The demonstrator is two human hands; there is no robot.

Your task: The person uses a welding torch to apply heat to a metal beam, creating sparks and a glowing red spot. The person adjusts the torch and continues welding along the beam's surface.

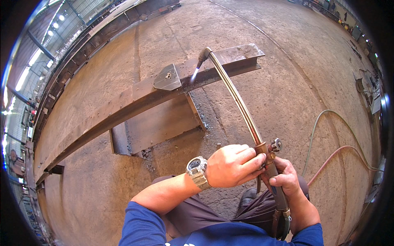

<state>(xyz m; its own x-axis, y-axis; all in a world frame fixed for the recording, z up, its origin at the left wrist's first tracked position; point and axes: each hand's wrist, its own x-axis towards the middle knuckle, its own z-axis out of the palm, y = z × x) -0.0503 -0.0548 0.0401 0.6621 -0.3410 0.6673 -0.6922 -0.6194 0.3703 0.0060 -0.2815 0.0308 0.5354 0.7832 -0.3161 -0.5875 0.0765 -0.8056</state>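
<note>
A long-necked cutting torch (237, 99) slants up from my lap, with a small blue-white flame (194, 74) at its bent tip. My right hand (286, 179) is wrapped round the torch's handle. Fingers of my left hand (232, 167) pinch a small valve knob on the torch body, most of it hidden by them. Beyond the hands lies a long rusty steel beam (117, 102). The flame points at the beam's near side, just right of a cut-cornered steel plate (168, 78) that has small holes and rests on the beam.
A short, wide steel section (160, 121) sits under the beam, with dark crumbs of slag around it. Green hose (314, 123) and red hose (336, 149) curve over the concrete floor at right. Scrap metal (368, 92) lies near the right edge. Long steel members (98, 37) run along the left.
</note>
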